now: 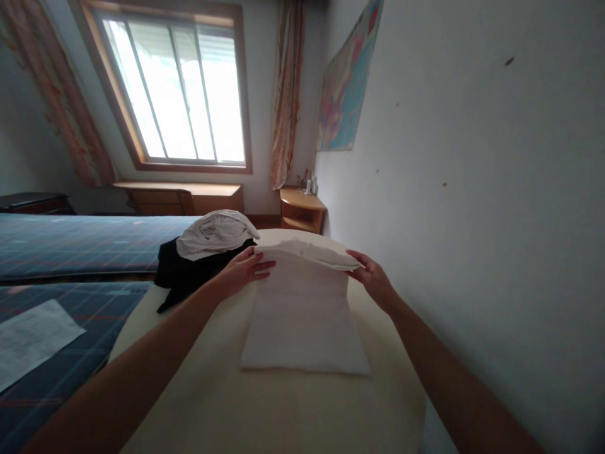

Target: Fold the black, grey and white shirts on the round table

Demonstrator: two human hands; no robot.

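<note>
A white piece of folded cloth [307, 315], perhaps a garment, lies on the cream round table [198, 391]. Its far end is lifted between my two hands. At the upper left corner, my left hand [243, 272] grips the cloth with thumb and fingers. The upper right corner is pinched by my right hand [371, 275]. The near part of the cloth rests flat, its lower edge towards me. Just left of my left hand, a black cloth [186, 271] hangs partly over the table's edge, with a crumpled whitish cloth [215, 233] on top of it.
Beds with blue plaid covers [94, 243] stand to the left, a printed sheet of paper [38, 337] on the nearer one. A white wall [472, 252] runs close along the right. Behind are a corner shelf [302, 200], a wooden desk [212, 197] and a window [174, 94].
</note>
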